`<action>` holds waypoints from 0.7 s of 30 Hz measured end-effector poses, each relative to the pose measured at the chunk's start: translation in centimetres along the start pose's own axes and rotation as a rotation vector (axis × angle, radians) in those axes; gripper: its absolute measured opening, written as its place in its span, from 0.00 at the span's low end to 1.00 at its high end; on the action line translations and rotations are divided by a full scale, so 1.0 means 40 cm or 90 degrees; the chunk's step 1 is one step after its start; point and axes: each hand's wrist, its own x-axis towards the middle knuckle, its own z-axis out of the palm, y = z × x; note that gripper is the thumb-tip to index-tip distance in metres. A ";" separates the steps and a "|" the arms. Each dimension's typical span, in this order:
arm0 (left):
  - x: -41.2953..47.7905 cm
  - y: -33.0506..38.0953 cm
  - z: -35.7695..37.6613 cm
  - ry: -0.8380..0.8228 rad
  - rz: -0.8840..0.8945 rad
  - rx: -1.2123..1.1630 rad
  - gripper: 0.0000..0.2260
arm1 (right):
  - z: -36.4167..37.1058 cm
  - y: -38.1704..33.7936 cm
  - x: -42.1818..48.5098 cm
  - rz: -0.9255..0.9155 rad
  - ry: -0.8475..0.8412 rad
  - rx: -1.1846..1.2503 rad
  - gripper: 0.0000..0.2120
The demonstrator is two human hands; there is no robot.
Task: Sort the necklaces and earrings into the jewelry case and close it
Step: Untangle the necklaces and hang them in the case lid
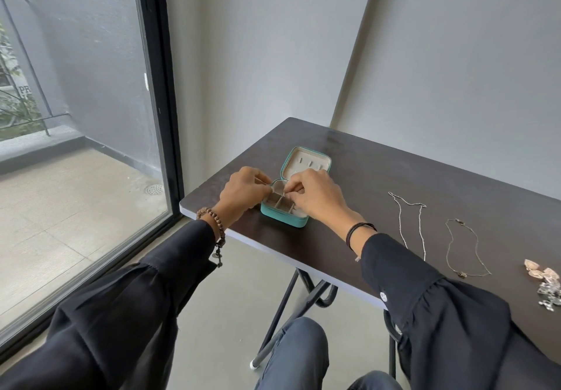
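Hovering over the open teal, rounded-rectangle jewelry case (282, 218), both hands meet above its beige, divided tray. The left hand (245, 190) has its fingers curled, with thumb and forefinger pressed together on a fine pale strand (268, 183). The right hand (319, 196) pinches the same strand with its thumb and forefinger tips just across from the left fingertips, its other fingers curled under. The strand is too small to tell whether it is a chain. Directly below the fingertips lies the tray's rear compartment, and the case's lid stands raised just beyond them, its pale lining facing the person.

Well to the right of the right fingers, a silver beaded chain necklace (406, 222) lies looped on the dark brown table (379, 177). Farther right is a thinner dark chain necklace with a small pendant (469, 248), then pale pink shell-shaped earrings (543, 274) and a cluster of silver earrings (551, 294) at the frame's edge.

A wooden bead bracelet (216, 228) circles the left wrist and black cord bands (358, 231) the right.
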 end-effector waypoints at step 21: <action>-0.091 0.266 -0.037 -0.111 0.285 -0.234 0.19 | -0.252 0.018 -0.053 0.036 0.077 0.573 0.06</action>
